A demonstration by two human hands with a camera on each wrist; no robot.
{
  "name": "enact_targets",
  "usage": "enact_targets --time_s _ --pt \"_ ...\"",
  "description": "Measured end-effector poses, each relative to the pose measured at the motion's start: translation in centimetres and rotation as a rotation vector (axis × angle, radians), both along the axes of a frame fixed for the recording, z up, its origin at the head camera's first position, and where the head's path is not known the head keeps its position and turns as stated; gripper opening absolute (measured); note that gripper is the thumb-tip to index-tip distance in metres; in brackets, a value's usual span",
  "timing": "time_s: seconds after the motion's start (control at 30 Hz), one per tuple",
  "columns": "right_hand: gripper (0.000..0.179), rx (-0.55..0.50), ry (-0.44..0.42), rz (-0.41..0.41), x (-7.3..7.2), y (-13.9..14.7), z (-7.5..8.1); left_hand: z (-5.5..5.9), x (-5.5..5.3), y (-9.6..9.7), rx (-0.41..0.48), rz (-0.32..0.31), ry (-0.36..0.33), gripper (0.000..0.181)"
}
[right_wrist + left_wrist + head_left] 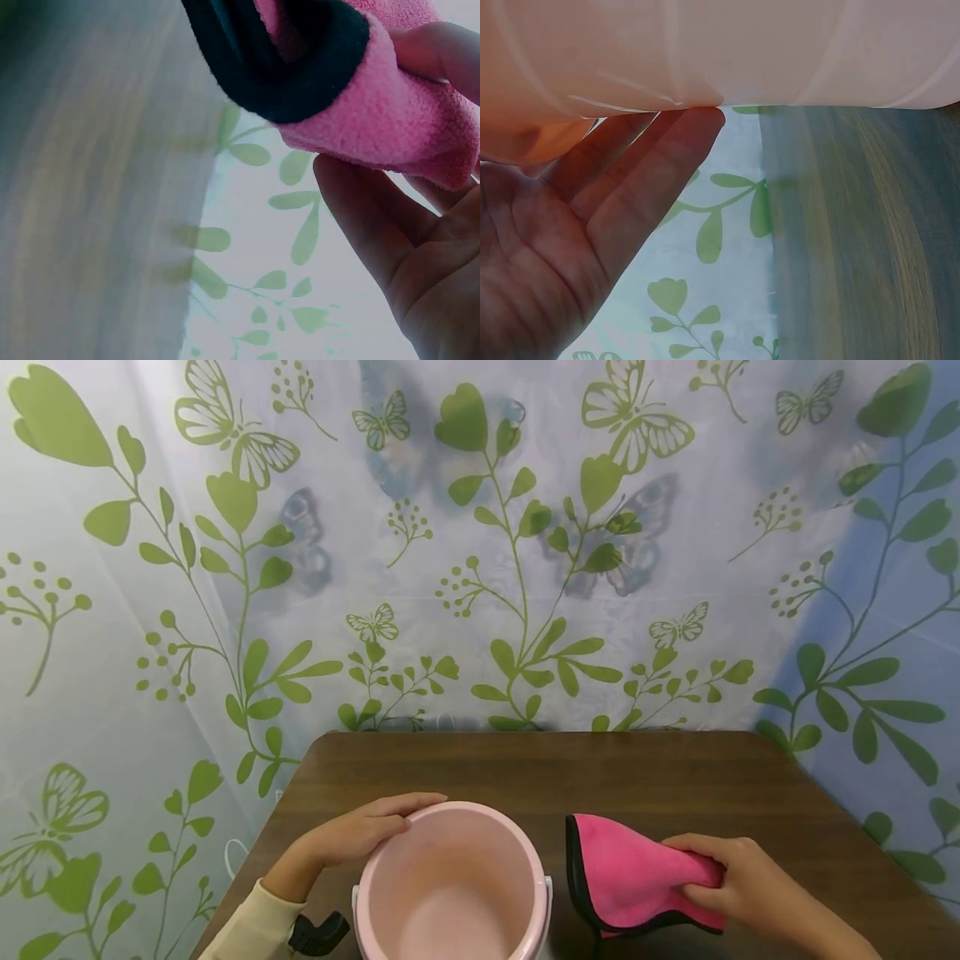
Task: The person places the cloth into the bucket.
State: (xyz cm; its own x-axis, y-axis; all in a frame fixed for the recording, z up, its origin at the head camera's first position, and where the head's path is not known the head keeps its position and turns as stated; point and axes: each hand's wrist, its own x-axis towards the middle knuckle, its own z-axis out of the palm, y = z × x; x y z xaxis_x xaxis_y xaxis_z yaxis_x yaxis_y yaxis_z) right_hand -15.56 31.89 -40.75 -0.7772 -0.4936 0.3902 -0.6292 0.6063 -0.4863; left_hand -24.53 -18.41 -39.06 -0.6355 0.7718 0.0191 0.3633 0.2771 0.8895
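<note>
Touches the pink bucket from its left with the left hand, fingers straight and unclenched. Inside the bucket, smooth, bare, rounded wall and bottom; on its sides, white lugs. Behind it, wood-grained desk and, farther back, leaf-and-butterfly-patterned curtain. Right of the bucket, apart from it, grips a fuzzy pink cloth, folded and black-edged, in the right hand.
</note>
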Motion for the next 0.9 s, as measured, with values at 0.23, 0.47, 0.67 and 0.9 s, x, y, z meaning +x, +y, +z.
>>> enact_targets --time_s 0.23,0.47,0.67,0.9 --pt "0.042 0.012 0.097 -0.051 -0.4 -0.1 1.9 0.0 0.0 -0.1 0.003 0.002 -0.002 0.049" --pt "0.044 0.017 0.131 -0.071 -0.9 -0.7 4.1 0.0 0.0 -0.1 0.002 -0.001 -0.005 0.048" --pt "0.046 -0.014 0.151 -0.053 -1.4 -1.8 5.9 0.0 -0.2 -0.1 0.005 -0.012 -0.026 0.048" --pt "0.050 -0.039 0.190 0.016 -2.1 -3.7 7.5 0.0 -0.3 -0.2 0.005 -0.013 -0.030 0.048"
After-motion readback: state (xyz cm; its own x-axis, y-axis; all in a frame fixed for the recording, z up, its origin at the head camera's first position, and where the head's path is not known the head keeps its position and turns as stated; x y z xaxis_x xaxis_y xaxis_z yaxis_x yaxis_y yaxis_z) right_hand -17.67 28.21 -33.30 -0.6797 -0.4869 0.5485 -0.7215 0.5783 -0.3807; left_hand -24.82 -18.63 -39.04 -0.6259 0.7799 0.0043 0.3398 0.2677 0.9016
